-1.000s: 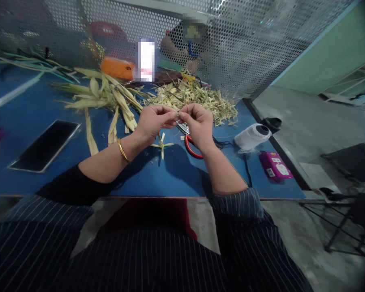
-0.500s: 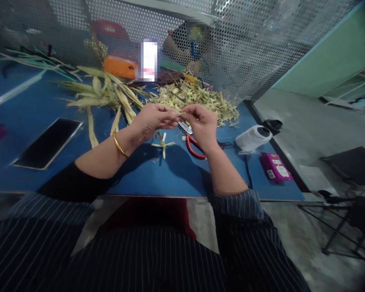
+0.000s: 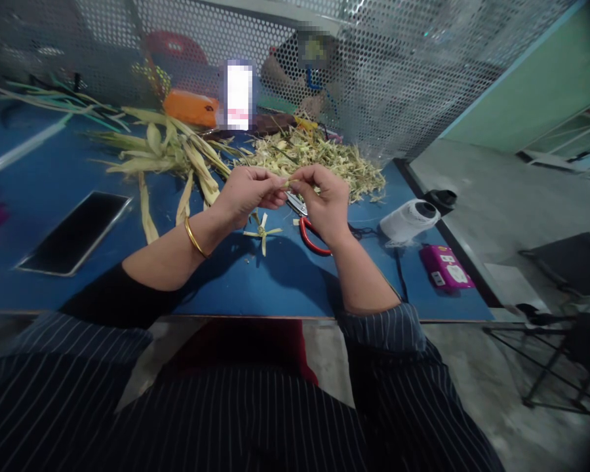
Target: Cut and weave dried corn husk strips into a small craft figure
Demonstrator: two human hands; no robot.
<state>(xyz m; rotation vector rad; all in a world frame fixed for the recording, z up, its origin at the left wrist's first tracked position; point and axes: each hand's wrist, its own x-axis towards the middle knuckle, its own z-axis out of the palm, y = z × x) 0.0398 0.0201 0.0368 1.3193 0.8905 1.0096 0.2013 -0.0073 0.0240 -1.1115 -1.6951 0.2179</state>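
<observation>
Husk strip [image 3: 290, 184] — inside table edge [image 3: 255, 318]

Your shirt [image 3: 226, 419] is near-black with thin pale pinstripes, its turned-up cuffs [image 3: 384, 331] blue-grey with white stripes; your bangle [image 3: 191, 239] is gold. Your bench [image 3: 216, 298] is blue, the husks [image 3: 155, 157] pale yellow-green, the phone [image 3: 76, 233] black, the scissors [image 3: 303, 240] red-handled, the spool [image 3: 404, 223] white with a dark core, the packet [image 3: 432, 257] magenta with white patches, the pouch [image 3: 189, 108] orange. The strip [image 3: 288, 185] you hold looks yellowish-green, though it is too small to be certain.
</observation>
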